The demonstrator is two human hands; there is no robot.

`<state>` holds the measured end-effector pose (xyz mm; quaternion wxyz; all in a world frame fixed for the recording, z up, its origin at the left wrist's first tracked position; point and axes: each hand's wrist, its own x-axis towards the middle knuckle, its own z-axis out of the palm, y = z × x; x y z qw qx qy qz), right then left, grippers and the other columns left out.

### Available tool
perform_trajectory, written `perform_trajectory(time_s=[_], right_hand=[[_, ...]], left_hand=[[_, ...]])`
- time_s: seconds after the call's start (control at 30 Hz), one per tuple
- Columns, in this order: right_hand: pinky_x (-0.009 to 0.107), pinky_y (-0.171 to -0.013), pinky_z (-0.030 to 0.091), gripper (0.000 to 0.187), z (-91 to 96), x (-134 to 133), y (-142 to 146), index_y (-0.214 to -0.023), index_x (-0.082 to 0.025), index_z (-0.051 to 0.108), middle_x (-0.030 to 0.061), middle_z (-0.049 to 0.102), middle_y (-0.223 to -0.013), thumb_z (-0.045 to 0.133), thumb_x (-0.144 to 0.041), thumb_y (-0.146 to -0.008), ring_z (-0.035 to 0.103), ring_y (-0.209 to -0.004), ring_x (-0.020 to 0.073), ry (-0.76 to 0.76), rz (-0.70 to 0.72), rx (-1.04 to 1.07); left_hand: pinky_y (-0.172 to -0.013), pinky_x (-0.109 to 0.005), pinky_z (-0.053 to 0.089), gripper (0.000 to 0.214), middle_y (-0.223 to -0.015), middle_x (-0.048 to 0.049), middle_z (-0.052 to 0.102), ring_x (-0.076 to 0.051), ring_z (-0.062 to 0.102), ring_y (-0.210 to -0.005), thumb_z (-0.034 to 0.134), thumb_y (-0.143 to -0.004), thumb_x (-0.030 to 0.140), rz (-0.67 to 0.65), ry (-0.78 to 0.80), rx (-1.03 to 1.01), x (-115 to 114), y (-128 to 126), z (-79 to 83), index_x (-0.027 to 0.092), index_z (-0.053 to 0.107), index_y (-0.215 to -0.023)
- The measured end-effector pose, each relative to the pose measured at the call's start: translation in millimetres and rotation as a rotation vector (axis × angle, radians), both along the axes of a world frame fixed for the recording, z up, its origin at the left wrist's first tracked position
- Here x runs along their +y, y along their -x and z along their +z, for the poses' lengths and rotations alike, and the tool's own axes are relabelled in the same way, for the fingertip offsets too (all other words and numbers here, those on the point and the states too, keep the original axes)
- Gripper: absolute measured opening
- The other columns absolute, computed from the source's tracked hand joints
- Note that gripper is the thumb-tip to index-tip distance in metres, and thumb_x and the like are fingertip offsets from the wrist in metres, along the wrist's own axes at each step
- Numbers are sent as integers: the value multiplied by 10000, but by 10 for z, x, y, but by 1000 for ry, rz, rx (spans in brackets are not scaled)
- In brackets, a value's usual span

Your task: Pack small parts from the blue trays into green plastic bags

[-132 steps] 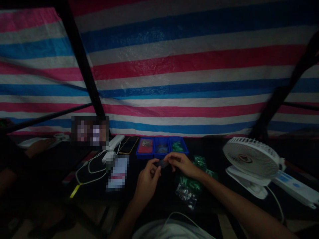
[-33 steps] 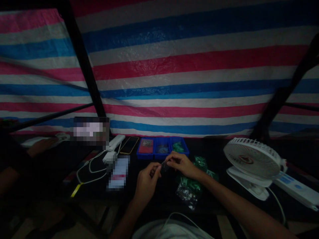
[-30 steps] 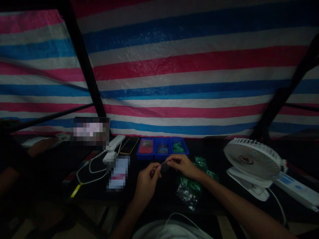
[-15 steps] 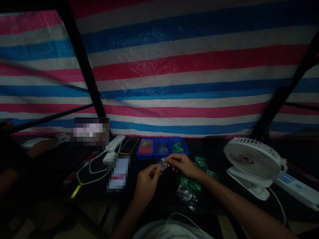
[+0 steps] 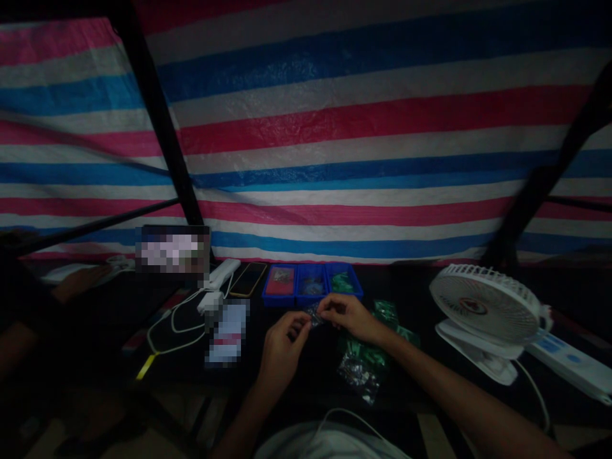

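Between my two hands, just above the dark table, is a small clear plastic bag (image 5: 314, 313); what is inside is too dim to make out. My left hand (image 5: 283, 338) pinches its left edge between thumb and fingers. On the opposite edge, my right hand (image 5: 348, 315) is closed in a pinch too. Behind them stand blue bins (image 5: 278, 299) in a row, holding a pink item, small dark items and green packets (image 5: 342, 282). Under and beside my right forearm lie several green bags (image 5: 385, 312) and a clear bag of small shiny pieces (image 5: 359, 377).
A white clip fan (image 5: 482, 312) and a power strip (image 5: 568, 366) stand at the right. A phone (image 5: 248, 279), a white power strip (image 5: 224, 274), looped cables and a blurred pale packet (image 5: 228, 335) lie at the left. Another person's hand (image 5: 83, 280) rests at far left.
The small bag has turned slightly between my fingers and shines less. My left fingers have shifted a little; both hands stay in nearly the same place.
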<state>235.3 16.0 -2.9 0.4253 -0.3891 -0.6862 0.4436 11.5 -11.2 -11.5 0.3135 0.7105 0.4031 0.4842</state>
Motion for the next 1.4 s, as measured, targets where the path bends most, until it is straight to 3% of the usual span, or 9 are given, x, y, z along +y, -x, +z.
perform_trajectory(time_s=[0.17,0.33,0.67,0.9,1.1,1.4], right_hand=[[212,-529,422,369,-19,12,9,-1028,-183,681,-7,673,-843,815,-487,-866,535,-579,93,-6,5,44],[201,-520,421,486,-58,25,4,-1186,-213,605,-12,697,-890,830,-486,-854,523,-583,90,30,15,102],[230,-540,376,351,13,-19,16,-926,-179,722,-25,603,-717,765,-526,-900,490,-570,105,-44,9,-9],[214,-485,370,396,12,-26,-3,-1001,-161,759,-4,662,-685,707,-548,-940,507,-513,100,18,3,4],[228,-520,467,391,57,-55,21,-1006,-162,757,71,768,-926,692,-543,-950,575,-538,96,28,36,83],[213,-518,421,436,12,-17,-3,-960,-149,783,10,668,-727,699,-575,-939,544,-539,98,8,3,43]], left_hand=[[-703,-264,520,150,-900,-32,748,-166,695,-785,635,-937,295,21,37,-18,-2,-11,-1,200,680,-1043],[-674,-248,504,259,-874,-12,731,-141,667,-713,639,-923,275,30,50,-59,7,-25,-24,197,618,-1169],[-682,-247,495,153,-887,-22,730,-151,666,-748,596,-939,238,11,-13,21,-1,-2,-16,203,731,-1003],[-680,-255,490,186,-819,-16,720,-165,670,-734,592,-975,320,24,17,27,-41,-1,43,200,733,-967],[-726,-271,531,192,-847,-29,757,-180,721,-770,598,-987,335,-3,50,-4,-38,10,48,202,727,-1036],[-813,-307,579,236,-1045,-81,783,-216,745,-925,581,-1011,334,16,-6,-22,-7,16,1,200,770,-1058]])
